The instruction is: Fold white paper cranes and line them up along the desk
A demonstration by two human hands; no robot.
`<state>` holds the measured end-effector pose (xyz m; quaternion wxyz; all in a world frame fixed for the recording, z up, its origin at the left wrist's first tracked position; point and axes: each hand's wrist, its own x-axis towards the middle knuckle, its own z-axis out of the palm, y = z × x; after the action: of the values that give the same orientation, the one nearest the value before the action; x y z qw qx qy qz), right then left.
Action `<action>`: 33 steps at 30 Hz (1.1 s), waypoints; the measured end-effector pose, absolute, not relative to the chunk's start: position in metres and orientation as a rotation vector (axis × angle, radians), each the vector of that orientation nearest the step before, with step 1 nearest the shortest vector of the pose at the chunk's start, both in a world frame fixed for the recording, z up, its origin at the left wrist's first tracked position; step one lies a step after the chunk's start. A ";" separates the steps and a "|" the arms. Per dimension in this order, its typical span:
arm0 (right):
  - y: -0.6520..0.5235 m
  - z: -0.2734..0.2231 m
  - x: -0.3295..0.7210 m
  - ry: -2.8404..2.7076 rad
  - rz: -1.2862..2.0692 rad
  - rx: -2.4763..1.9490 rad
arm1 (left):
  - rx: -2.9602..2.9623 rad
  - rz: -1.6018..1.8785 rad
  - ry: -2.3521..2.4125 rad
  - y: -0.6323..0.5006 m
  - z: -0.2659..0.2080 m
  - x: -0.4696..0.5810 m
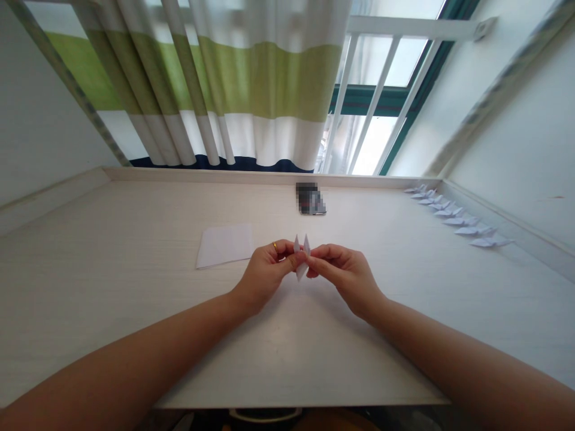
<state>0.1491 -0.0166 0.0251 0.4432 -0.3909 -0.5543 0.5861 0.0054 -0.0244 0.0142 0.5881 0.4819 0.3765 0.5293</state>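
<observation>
Between my two hands, above the middle of the white table, is a small piece of folded white paper (302,272) with two narrow points standing up. My left hand (272,266), with a gold ring on one finger, pinches its left side between thumb and fingers. From the other side, my right hand (344,269) has its thumb and fingertips closed on the right part of the paper. Fingers cover much of the folds. To the left, beyond my left hand, lies a stack or sheet of flat white paper (224,245).
Several folded paper figures (458,218) stand in a row by the table's right edge. A dark, blurred-out object (311,199), perhaps a phone, lies near the back ledge (224,177). Behind are a green-and-white curtain (269,78) and a window with white bars (372,102).
</observation>
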 end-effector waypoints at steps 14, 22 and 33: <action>-0.018 0.027 0.154 -1.590 1.255 -0.894 | 0.978 1.224 0.759 -0.021 0.014 0.004; -0.016 0.029 0.160 -1.799 1.060 -0.924 | 1.002 1.069 0.825 -0.020 0.011 0.001; -0.009 0.046 0.172 -2.006 1.192 -0.927 | 1.057 0.918 0.872 -0.024 0.015 -0.001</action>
<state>0.1717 -0.0085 0.0461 0.3103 -0.3511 -0.7595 0.4512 -0.0008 -0.0241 0.0151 0.6788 0.4707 0.3882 0.4086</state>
